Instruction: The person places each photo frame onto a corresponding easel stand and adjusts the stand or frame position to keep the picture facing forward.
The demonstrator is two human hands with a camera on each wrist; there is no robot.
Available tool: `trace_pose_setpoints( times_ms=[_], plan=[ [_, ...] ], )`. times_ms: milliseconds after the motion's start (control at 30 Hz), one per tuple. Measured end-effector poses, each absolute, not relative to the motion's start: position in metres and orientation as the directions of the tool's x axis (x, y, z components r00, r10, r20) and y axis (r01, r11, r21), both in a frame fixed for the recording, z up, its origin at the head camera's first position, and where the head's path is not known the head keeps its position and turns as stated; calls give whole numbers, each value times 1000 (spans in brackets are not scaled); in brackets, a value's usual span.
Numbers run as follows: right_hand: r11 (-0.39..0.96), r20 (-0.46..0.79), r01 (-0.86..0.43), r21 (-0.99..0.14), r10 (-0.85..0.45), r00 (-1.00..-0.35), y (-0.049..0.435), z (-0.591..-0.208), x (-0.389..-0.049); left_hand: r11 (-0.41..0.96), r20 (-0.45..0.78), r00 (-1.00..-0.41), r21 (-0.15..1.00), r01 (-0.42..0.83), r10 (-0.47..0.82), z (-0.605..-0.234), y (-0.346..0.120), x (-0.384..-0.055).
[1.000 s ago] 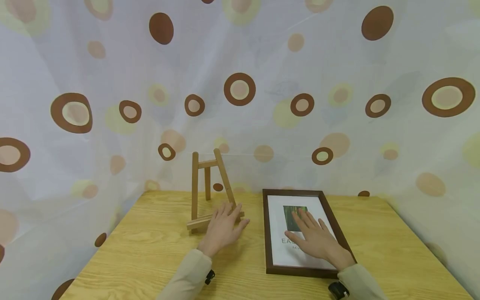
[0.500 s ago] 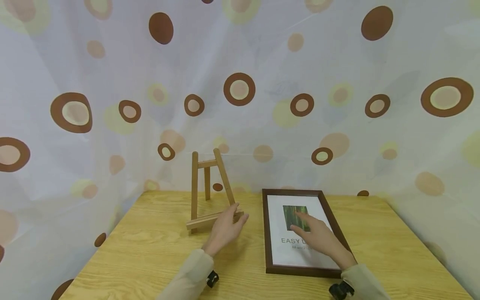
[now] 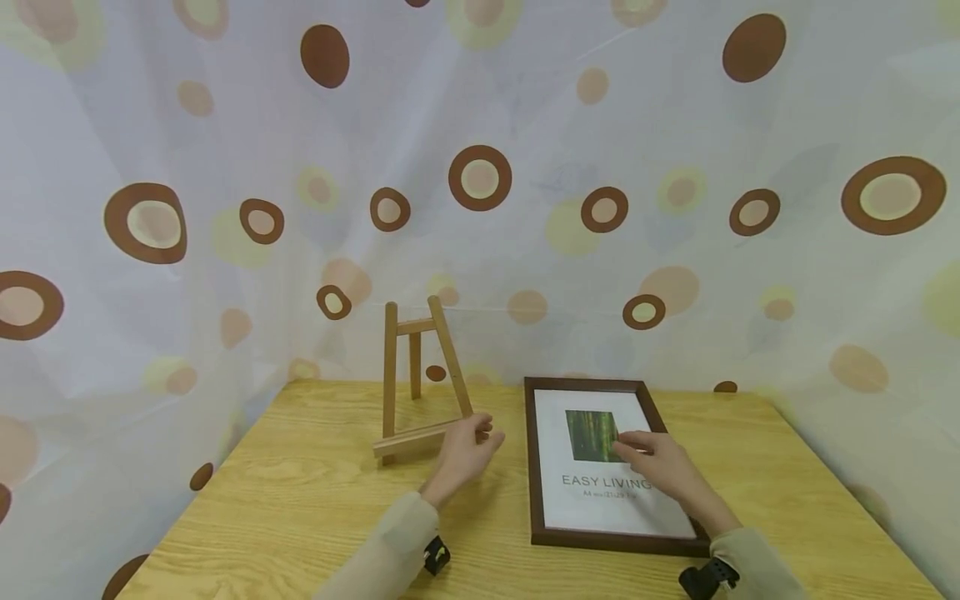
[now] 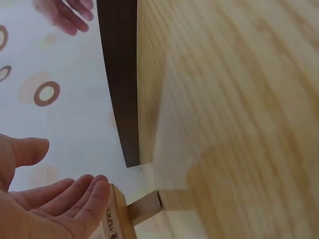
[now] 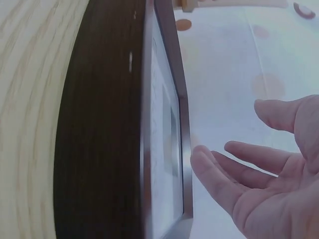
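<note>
A small wooden easel [image 3: 389, 367] stands upright at the left of the table. My left hand [image 3: 461, 454] is at the right end of its ledge [image 3: 412, 442], overlapping it in the head view. In the left wrist view the fingertips come right at the ledge's lettered end [image 4: 115, 219], thumb apart, nothing gripped. A dark brown picture frame [image 3: 558, 508] lies face up on the right, with a green forest picture and the print "EASY LIVING". Over its right side hovers my right hand [image 3: 663, 468], fingers loosely bent and thumb apart, with nothing between them.
The wooden table [image 3: 285, 500] runs back to a white curtain [image 3: 525, 108] with brown and yellow dots, which also closes off both sides. Black devices are strapped at the left cuff [image 3: 437, 554] and right cuff [image 3: 708, 577].
Both hands have gone from spread fingers to more bent ones. The left has shifted slightly right along the ledge; the right has drawn back right, uncovering the picture and more print. Easel and frame stay put.
</note>
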State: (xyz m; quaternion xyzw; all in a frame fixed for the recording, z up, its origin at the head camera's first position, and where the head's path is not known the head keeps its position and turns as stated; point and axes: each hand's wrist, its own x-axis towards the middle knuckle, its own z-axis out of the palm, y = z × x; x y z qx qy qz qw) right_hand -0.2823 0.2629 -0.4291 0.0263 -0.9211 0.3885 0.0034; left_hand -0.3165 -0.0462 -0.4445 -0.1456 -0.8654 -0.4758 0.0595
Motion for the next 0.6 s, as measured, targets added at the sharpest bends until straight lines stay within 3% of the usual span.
trace_pose_setpoints(
  times_ms=[267, 600],
  plan=[
    [527, -108, 61, -848, -60, -992, 289, -435, -285, 279, 64, -954, 949, 149, 293, -450, -43, -316],
    [269, -174, 140, -953, -108, -979, 326, -439, -281, 59, -102, -922, 995, -86, 374, -456, -38, -326]
  ],
)
